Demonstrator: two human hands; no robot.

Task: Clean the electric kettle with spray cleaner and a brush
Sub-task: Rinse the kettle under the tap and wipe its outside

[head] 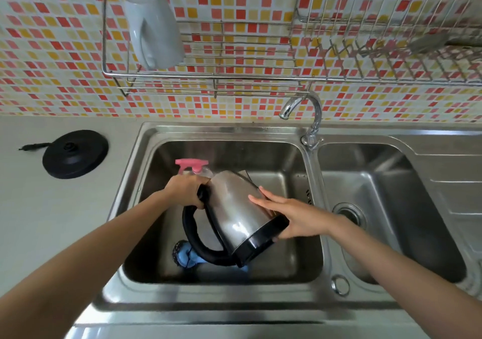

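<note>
A steel electric kettle (pixel 236 209) with a black handle and black base hangs tilted over the left sink basin (pixel 284 265), its mouth pointing away from me. My left hand (pixel 184 191) grips the top of the handle. My right hand (pixel 289 217) holds the kettle's side and black base, fingers spread along the steel. Behind my left hand stands a spray bottle (pixel 194 167) with a pink trigger head. A blue brush (pixel 186 256) lies on the basin floor, partly hidden under the kettle's handle.
The kettle's black power base (pixel 75 153) sits on the grey counter at the left. A chrome tap (pixel 305 114) rises between the basins; the right basin (pixel 391 200) has a drain. A wire rack with a white mug (pixel 154 28) hangs above.
</note>
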